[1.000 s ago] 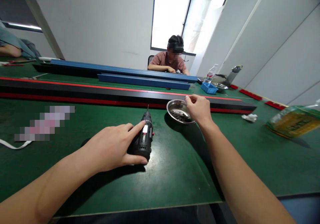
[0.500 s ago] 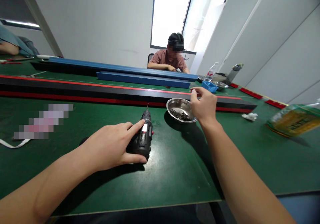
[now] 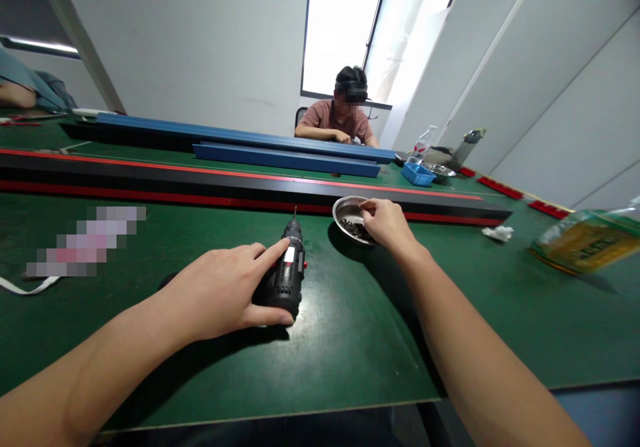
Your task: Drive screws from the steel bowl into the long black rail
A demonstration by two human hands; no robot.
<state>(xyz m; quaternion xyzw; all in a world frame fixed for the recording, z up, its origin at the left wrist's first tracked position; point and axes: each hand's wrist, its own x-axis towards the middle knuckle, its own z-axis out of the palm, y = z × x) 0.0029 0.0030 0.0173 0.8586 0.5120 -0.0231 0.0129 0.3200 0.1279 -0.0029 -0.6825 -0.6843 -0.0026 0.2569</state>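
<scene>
A black cordless drill (image 3: 289,277) lies on its side on the green table, its bit pointing away from me. My left hand (image 3: 227,290) is wrapped over it, index finger along the body and thumb at the rear end. My right hand (image 3: 387,224) is over the right side of a round metal bowl (image 3: 343,206), fingertips pinched together above its inside. Small dark screws (image 3: 354,228) lie in the bottom of the bowl. Whether anything is between the right fingertips is too small to make out.
Behind the bowl a long black bar with red edges (image 3: 240,184) spans the table. Farther back lie blue bars (image 3: 285,160), a blue basket (image 3: 419,174) and a bottle (image 3: 424,144). A yellow-green bag (image 3: 585,244) and crumpled tissue (image 3: 499,233) sit right. A person (image 3: 335,117) sits opposite.
My right hand has come down and to the left, from above the bowl's right rim to over its inside. The left hand and the drill have stayed in place.
</scene>
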